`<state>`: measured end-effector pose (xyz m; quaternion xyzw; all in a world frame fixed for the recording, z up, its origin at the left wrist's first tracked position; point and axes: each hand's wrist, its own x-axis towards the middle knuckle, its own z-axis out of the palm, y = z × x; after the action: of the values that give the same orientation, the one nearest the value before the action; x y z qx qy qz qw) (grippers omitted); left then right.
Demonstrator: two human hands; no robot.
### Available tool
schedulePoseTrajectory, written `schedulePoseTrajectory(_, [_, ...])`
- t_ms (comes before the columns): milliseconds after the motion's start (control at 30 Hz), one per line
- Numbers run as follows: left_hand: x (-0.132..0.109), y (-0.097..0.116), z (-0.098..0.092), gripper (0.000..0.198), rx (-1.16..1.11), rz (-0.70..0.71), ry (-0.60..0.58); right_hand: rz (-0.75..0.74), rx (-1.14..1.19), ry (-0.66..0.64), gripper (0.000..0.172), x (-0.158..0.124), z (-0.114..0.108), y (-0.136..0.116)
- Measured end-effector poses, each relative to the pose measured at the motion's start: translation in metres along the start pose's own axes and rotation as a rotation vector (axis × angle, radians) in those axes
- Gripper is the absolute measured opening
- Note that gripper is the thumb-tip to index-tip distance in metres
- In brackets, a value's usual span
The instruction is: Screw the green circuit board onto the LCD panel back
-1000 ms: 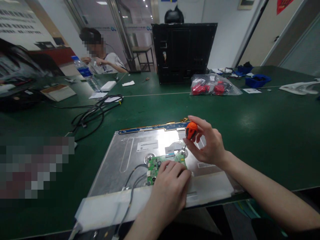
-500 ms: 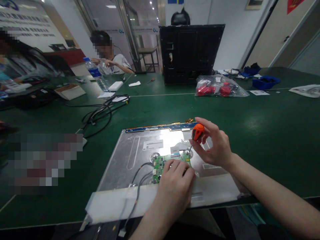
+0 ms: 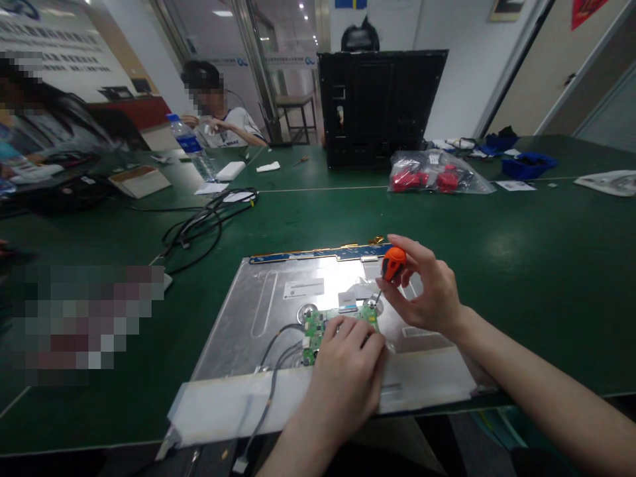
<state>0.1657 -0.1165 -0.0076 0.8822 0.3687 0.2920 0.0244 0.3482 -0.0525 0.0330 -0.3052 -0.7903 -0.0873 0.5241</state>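
Observation:
An orange-and-black screwdriver (image 3: pixel 394 263) stands nearly upright in the fingers of my right hand (image 3: pixel 430 291), which is closed around its handle. Its thin shaft reaches down to the upper right corner of a green circuit board (image 3: pixel 313 324), beside a round metal mount. My left hand (image 3: pixel 348 364) is bent over the board and holds it, covering its lower right part; the thumb is hidden. Beneath lies a silver display panel (image 3: pixel 238 331), back side up, with a blue strip (image 3: pixel 318 254) along its far edge. Cables (image 3: pixel 272 391) run from the board's left side over the panel's near edge.
A black monitor housing (image 3: pixel 382 106) stands behind the panel, with a clear bag of red items (image 3: pixel 437 173) in front of it. Black cables (image 3: pixel 203 218) lie coiled at left, near a water bottle (image 3: pixel 191 149). Other people (image 3: pixel 223 126) sit across the green table (image 3: pixel 521 265).

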Motion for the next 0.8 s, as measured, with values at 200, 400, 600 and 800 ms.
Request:
schedulePoseTrajectory(200, [-0.0019, 0.0007, -0.0043, 0.013, -0.053, -0.023, -0.028, 0.004, -0.013, 0.004, 0.056, 0.0004, -0.0011, 0.0004])
schedulePoseTrajectory(400, [0.0002, -0.0003, -0.0021, 0.016, -0.010, 0.000, 0.004, 0.003, -0.012, -0.001, 0.061, 0.0008, -0.0019, -0.0004])
schedulePoseTrajectory(600, [0.0006, -0.0003, -0.0008, 0.017, 0.012, 0.007, 0.051, -0.005, -0.012, 0.001, 0.062, 0.0008, -0.0021, -0.0003])
schedulePoseTrajectory(800, [0.0001, 0.0012, -0.0045, 0.015, 0.003, -0.010, 0.032, -0.004, -0.012, 0.000, 0.059, 0.0010, -0.0023, -0.0007])
